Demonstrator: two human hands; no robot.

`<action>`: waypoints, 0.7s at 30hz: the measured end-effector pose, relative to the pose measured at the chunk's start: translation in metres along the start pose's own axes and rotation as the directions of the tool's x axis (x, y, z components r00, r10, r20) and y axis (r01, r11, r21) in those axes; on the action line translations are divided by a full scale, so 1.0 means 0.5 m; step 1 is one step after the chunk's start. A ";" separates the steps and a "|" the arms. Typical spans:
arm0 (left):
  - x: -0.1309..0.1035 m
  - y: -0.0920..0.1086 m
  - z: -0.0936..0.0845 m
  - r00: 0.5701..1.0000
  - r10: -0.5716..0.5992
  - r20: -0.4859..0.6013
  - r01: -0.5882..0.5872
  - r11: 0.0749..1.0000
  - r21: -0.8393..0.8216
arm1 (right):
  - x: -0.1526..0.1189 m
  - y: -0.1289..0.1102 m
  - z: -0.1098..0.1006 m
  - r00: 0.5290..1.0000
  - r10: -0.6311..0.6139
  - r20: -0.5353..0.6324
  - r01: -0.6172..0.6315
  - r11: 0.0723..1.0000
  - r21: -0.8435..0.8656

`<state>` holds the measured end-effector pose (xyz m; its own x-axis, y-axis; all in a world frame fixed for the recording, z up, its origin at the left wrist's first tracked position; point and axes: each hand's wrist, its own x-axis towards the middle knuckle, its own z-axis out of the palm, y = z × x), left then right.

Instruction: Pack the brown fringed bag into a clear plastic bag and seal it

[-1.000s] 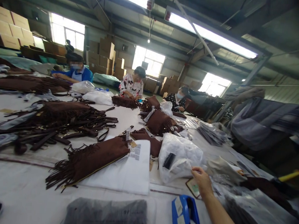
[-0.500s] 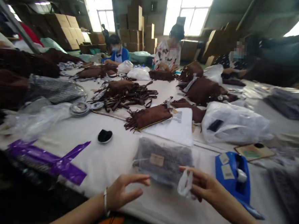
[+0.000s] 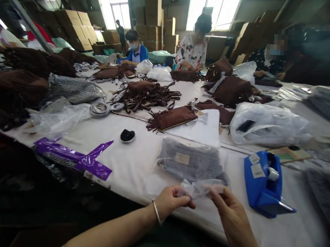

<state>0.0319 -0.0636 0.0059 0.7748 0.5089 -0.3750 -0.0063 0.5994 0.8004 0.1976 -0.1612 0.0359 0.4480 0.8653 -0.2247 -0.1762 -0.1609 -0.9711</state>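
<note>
A small clear plastic bag [image 3: 197, 190] with a dark triangular mark is stretched between my two hands. My left hand [image 3: 174, 202], with a silver bangle on the wrist, pinches its left end. Its right end is gripped by the thumb and fingers of my right hand [image 3: 227, 202]. Just beyond the hands lies a dark item in a clear plastic bag [image 3: 190, 160], bearing a beige label [image 3: 182, 158]. To the right of my right hand stands a blue tape dispenser [image 3: 262, 185] with pale stickers on its side.
Brown fringed bags [image 3: 173, 118] and a heap of brown straps [image 3: 146, 98] lie farther back. A white dish [image 3: 127, 136] holds something black. Purple plastic [image 3: 73, 157] lies at the left edge. A full white plastic bag [image 3: 271, 126] sits right. Several people work across the table.
My left hand has moved right from empty and now grips the small plastic bag. The bag, crumpled in my right hand before, is now spread between both hands. The view has shifted slightly.
</note>
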 end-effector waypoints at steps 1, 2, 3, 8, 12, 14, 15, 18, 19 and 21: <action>-0.010 -0.007 0.003 0.999 -0.032 0.031 0.032 0.999 -0.007 | -0.003 0.012 0.009 0.998 0.021 -0.053 -0.012 0.987 0.159; -0.019 -0.011 0.006 0.996 -0.053 0.068 0.053 0.999 0.000 | -0.005 0.022 0.018 0.993 0.057 -0.099 -0.027 0.959 0.283; -0.027 -0.014 0.009 0.993 -0.055 0.103 0.052 0.998 0.032 | -0.005 0.028 0.026 0.987 0.099 -0.130 -0.045 0.929 0.367; -0.049 0.013 -0.012 0.920 0.291 0.262 -0.391 0.647 0.655 | 0.003 0.015 0.033 0.951 0.150 -0.271 -0.045 0.932 0.360; -0.044 0.035 -0.067 0.758 0.407 0.510 -0.566 0.024 0.824 | 0.000 0.006 0.020 0.972 0.113 -0.208 -0.106 0.993 0.043; -0.036 0.035 -0.090 0.758 0.415 0.504 -0.494 -0.139 0.858 | -0.009 0.016 0.028 0.995 0.096 -0.033 -0.100 0.982 -0.159; -0.031 0.035 -0.097 0.753 0.439 0.489 -0.466 -0.169 0.869 | -0.016 0.023 0.037 0.994 0.094 0.052 -0.078 0.966 -0.246; -0.023 0.044 -0.099 0.698 0.560 0.447 -0.473 -0.108 0.874 | -0.034 0.047 0.074 0.966 0.099 0.237 0.013 0.903 -0.430; -0.023 0.051 -0.094 0.669 0.609 0.426 -0.489 -0.072 0.869 | -0.036 0.052 0.086 0.956 0.088 0.280 0.053 0.887 -0.459; -0.026 0.069 -0.082 0.605 0.693 0.392 -0.512 -0.038 0.858 | -0.026 0.057 0.107 0.939 0.014 0.343 0.166 0.855 -0.491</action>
<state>-0.0043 -0.0241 0.0193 0.7123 0.4814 0.5108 0.1459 -0.8133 0.5632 0.1399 -0.1515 0.0154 0.1182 0.9732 -0.1971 0.3536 -0.2267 -0.9075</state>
